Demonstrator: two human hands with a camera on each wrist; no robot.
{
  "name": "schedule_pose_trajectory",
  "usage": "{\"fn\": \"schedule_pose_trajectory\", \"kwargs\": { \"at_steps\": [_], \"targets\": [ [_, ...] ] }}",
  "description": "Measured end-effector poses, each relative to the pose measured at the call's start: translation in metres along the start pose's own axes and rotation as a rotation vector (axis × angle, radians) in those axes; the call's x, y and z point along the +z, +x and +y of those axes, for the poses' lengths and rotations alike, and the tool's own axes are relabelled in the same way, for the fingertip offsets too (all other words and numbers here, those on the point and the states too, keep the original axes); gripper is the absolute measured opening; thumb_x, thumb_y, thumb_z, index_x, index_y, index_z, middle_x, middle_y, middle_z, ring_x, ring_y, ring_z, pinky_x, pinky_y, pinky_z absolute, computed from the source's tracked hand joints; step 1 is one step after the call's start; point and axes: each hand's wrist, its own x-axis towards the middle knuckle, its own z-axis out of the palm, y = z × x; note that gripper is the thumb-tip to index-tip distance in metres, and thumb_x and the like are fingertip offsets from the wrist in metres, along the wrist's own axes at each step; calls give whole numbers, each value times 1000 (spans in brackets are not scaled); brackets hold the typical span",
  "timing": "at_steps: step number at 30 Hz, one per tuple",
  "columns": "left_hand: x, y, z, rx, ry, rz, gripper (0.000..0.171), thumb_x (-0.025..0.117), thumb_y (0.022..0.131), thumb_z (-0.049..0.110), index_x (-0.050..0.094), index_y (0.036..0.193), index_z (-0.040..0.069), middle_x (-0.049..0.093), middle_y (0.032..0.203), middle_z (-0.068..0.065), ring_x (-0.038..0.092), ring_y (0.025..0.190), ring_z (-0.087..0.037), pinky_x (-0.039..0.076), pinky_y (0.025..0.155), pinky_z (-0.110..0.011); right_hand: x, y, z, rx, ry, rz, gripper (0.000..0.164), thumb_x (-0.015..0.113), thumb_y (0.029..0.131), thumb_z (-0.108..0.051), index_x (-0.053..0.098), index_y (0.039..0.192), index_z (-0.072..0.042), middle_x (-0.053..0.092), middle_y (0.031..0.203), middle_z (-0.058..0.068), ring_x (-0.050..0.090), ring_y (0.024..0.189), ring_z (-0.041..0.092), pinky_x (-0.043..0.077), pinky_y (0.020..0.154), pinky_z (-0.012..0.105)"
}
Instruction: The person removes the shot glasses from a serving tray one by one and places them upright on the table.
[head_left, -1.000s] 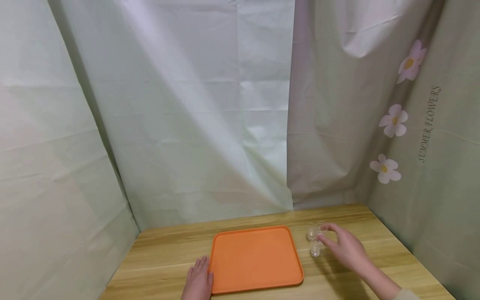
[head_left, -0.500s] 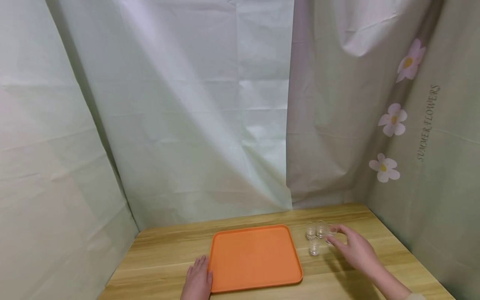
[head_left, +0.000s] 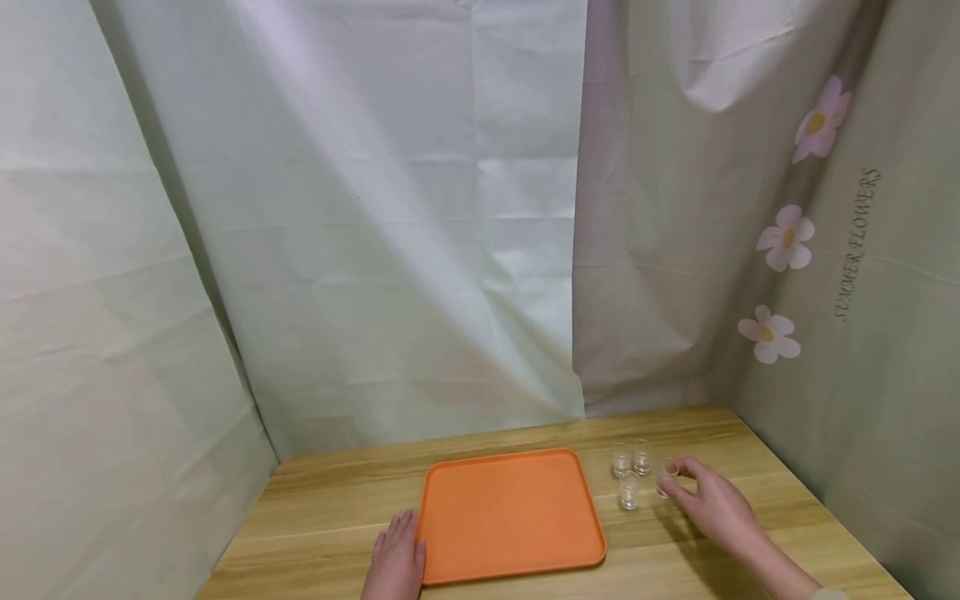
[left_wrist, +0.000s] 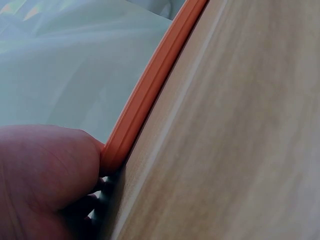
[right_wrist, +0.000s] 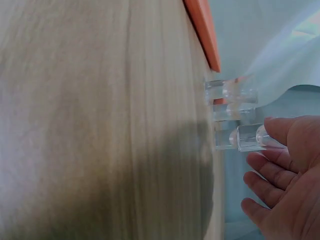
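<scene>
My right hand [head_left: 712,504] pinches a small clear shot glass [head_left: 666,482] between thumb and fingers. In the right wrist view this glass [right_wrist: 251,138] is raised off the table, its base toward the wood and the thumb at its upper end. To its left, three more shot glasses [head_left: 629,492] stand upright in a close group. Beside the left edge of an orange tray [head_left: 512,517], my left hand [head_left: 394,560] lies with fingers extended forward. The left wrist view shows the thumb [left_wrist: 75,155] against the tray's corner [left_wrist: 111,159].
The tray lies flat on a wood-grain table [head_left: 330,500], left of the glasses. Pale curtains [head_left: 405,250] hang behind the table and at both sides. The right curtain [head_left: 870,375] bears printed flowers and lettering.
My right hand has moved right with the pinched shot glass, away from the other three, and slightly toward me. The left hand and tray have stayed in place.
</scene>
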Motion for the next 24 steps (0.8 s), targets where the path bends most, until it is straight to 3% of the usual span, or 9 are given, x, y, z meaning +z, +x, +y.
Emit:
{"fn": "schedule_pose_trajectory", "kwargs": {
  "at_steps": [7,10,13,17,20,24],
  "targets": [
    [2,1,-4,23,-9,18,46,71,101,3,61,141,-18,59,147,-39,51,141,-61,37,118,-76,7,2,7,45,14,-57,41,73,108,-40,71,129,-5,72,137,24,65,129,52,54,102,70],
    [6,1,-9,57,-23,50,44,69,101,2,61,139,-19,59,145,-40,52,139,-63,37,116,-78,10,2,8,54,14,-63,38,74,108,-39,71,127,-6,72,134,23,68,124,48,55,100,68],
    [14,2,-17,76,-41,90,43,69,100,1,62,137,-19,60,143,-41,52,137,-65,38,114,-79,13,2,8,72,36,-76,35,75,107,-36,71,126,-6,74,131,21,76,94,35,59,92,59],
    [20,2,-21,78,-39,106,43,70,98,1,63,136,-19,61,142,-40,53,137,-64,39,112,-80,16,3,9,82,53,-79,34,76,106,-36,72,123,-7,77,122,12,66,71,14,56,82,46],
    [16,2,-18,85,-19,92,44,70,99,1,61,137,-19,61,143,-40,53,137,-64,39,113,-79,18,4,10,71,35,-64,35,77,105,-38,72,121,-7,78,115,7,66,81,12,57,82,46],
    [12,2,-13,93,3,115,42,72,98,1,64,135,-17,63,141,-38,56,134,-62,42,112,-76,20,6,12,71,24,-58,35,78,104,-39,73,120,-8,78,111,4,71,93,19,59,87,51]
  ]
}}
